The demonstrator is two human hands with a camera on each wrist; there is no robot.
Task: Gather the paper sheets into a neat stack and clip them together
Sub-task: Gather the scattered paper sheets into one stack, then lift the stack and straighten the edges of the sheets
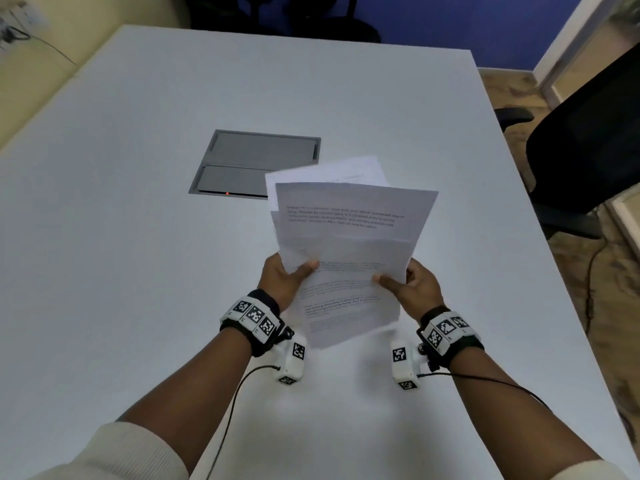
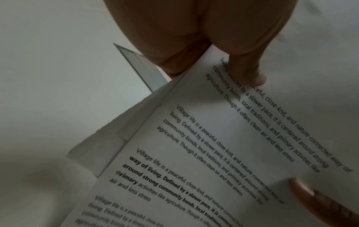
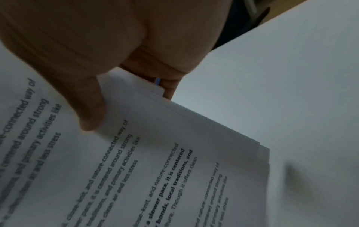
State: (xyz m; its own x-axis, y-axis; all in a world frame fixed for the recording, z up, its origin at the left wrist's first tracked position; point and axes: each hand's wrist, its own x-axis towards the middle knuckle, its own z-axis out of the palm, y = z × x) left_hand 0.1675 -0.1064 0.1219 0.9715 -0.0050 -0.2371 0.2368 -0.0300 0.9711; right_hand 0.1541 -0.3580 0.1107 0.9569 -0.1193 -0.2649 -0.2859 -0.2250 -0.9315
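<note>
Above the near middle of the white surface, in the head view, the paper sheets are held clear of it, their long axis running away from the body. The left hand pinches the left edge and the right hand the right edge, each with its thumb on the printed face, so both are equally near. The sheets are fanned: the far edges are stepped and one sheet behind is skewed toward the grey hatch. Squaring is judged to be the step in hand, most likely by tapping an edge on the surface below.

In the left wrist view, the left hand is seen closed on the sheets, thumb over the text and fingers beneath; several staggered edges show at the left.

In the right wrist view, the right hand grips the sheets likewise. A small blue object is tucked at the fingers behind the paper; whether it is the clip cannot be told.
</note>
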